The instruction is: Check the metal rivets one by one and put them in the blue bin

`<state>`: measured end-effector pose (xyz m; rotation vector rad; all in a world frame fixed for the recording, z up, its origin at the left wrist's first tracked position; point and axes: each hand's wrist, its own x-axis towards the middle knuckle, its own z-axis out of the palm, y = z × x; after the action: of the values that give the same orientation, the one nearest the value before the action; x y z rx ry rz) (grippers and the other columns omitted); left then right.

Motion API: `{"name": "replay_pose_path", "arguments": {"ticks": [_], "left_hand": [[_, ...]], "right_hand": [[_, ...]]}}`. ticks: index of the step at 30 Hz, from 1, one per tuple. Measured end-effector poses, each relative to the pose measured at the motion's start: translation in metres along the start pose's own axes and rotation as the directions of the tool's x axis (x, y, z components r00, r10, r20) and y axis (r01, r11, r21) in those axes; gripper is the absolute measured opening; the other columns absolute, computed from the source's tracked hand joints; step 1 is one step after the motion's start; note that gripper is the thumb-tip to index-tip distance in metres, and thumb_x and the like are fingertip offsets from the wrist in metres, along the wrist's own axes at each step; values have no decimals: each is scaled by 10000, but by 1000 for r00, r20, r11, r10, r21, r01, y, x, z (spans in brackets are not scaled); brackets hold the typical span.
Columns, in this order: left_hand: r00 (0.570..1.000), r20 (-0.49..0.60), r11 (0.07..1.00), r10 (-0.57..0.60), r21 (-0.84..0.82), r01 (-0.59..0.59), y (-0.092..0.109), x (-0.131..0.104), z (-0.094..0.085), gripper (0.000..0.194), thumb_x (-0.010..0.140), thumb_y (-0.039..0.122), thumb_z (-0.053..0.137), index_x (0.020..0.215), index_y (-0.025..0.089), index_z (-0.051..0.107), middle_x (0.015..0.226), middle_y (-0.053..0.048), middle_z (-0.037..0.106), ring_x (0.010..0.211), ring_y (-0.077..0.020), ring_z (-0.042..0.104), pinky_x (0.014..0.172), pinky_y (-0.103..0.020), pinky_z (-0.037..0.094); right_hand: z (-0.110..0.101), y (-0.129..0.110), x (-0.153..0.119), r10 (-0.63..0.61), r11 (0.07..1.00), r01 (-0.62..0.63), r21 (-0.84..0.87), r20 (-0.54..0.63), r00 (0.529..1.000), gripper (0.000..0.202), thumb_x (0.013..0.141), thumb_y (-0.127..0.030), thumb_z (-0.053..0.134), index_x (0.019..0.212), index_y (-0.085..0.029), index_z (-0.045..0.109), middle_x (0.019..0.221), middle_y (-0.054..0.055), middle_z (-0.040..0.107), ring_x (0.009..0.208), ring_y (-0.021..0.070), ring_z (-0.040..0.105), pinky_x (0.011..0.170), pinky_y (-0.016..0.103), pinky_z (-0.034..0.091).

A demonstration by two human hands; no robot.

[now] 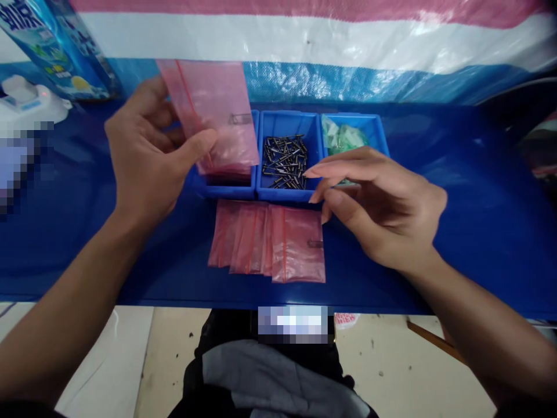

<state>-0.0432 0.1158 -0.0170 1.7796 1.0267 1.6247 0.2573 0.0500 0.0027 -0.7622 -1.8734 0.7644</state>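
pink bag up in left hand, right hand at the pins

left hand (148, 151): thumb and fingers closed on a pink zip bag (217, 110), raised over the left blue bin (230, 192). right hand (383, 203): loosely curled, part open, nothing visible in it, fingertips at the right edge of the middle blue bin (287, 194), near the dark metal pins (282, 162) inside.

worktop (483, 220): plain blue, front edge just before the person's lap. striped sheet (278, 40) in pink, white and blue hangs behind. pale floor (165, 348) below, dark specks on it; grey cloth (278, 374) over the lap.

overlapping row of pink bags (248, 238) lies flat in front of the bins. more pink bags stacked in the left bin, mostly covered by the raised one. right blue bin (378, 128) holds green-and-white packets (346, 136); right hand blocks its front. back left: blue pouch (65, 52), white device (26, 104) with a small red light. patches at left edge and lap pixelated, can't read them.
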Motion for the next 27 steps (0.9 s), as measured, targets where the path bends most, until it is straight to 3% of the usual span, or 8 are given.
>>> {"name": "replay_pose_path", "arguments": {"ticks": [3, 5, 7, 9, 13, 17, 22, 27], "left_hand": [[990, 141, 928, 20, 366, -71, -19, 2, -15, 1094, 770, 538, 967, 1652, 226, 401, 1365, -123, 695, 1261, -341, 678, 1197, -647, 546], [972, 233, 822, 44, 544, -167, -23, 1, -20, 1247, 768, 545, 962, 1722, 281, 204, 1607, -130, 530, 1508, -414, 476, 1340, -738, 322], [939, 337, 749, 64, 606, -268, -19, 1, -22, 1200, 790, 556, 938, 1718, 327, 213, 1764, -84, 328, 1629, -443, 286, 1381, -764, 178], [874, 480, 752, 74, 548, -365, -11, 3, -23, 921, 876, 552, 862, 1651, 350, 405, 1742, -37, 392, 1653, -431, 261, 1370, -764, 230], [754, 650, 815, 98, 383, -436, -4, 11, -27, 477, 988, 492, 747, 1444, 390, 653, 1496, 37, 672, 1531, -325, 527, 1280, -679, 491], [739, 649, 810, 179, 329, -485, -19, 19, -35, 512, 852, 505, 876, 1337, 444, 722, 1460, 76, 682, 1334, -353, 677, 1173, -722, 574], [775, 595, 792, 212, 360, -493, -25, 20, -42, 511, 825, 464, 908, 1308, 410, 752, 1220, 39, 799, 959, -280, 729, 894, -576, 669], [754, 639, 841, 150, 319, -438, -22, 22, -38, 550, 791, 477, 940, 1304, 415, 751, 1342, 68, 754, 1151, -327, 687, 1072, -649, 593]], "right_hand": [[0, 3, 1, 20, 1000, -22, -20, -77, 997, 337, 973, -102, 691, 1221, -299, 807, 1110, 40, 753, 882, 187, 729, 610, 337, 609], [0, 5, 1, -2, 1000, 2, -9, -97, 995, 308, 952, -102, 711, 1191, -265, 817, 1058, 46, 758, 835, 183, 720, 578, 338, 568], [0, 7, 1, -15, 1000, 13, -20, -103, 995, 282, 947, -108, 716, 1161, -256, 823, 1024, 48, 758, 826, 185, 723, 554, 335, 534], [0, 7, 1, -15, 998, 9, -62, -104, 994, 246, 963, -124, 704, 1115, -276, 824, 1008, 42, 762, 825, 188, 732, 564, 341, 530], [0, 3, 2, -42, 992, 28, -125, -114, 993, 212, 978, -123, 688, 1033, -281, 818, 1002, 39, 774, 833, 199, 755, 615, 365, 569], [-1, -1, 3, -66, 981, 46, -190, -99, 993, 248, 983, -84, 652, 1001, -280, 803, 993, 42, 784, 782, 196, 747, 617, 382, 594], [-2, -1, 5, -208, 933, 202, -298, 13, 978, 268, 953, -35, 617, 988, -258, 762, 998, 57, 782, 850, 205, 757, 697, 391, 617], [0, 3, 3, -287, 896, 311, -317, 120, 950, 305, 930, 12, 603, 1025, -247, 733, 1025, 70, 766, 892, 180, 755, 734, 352, 621]]}}
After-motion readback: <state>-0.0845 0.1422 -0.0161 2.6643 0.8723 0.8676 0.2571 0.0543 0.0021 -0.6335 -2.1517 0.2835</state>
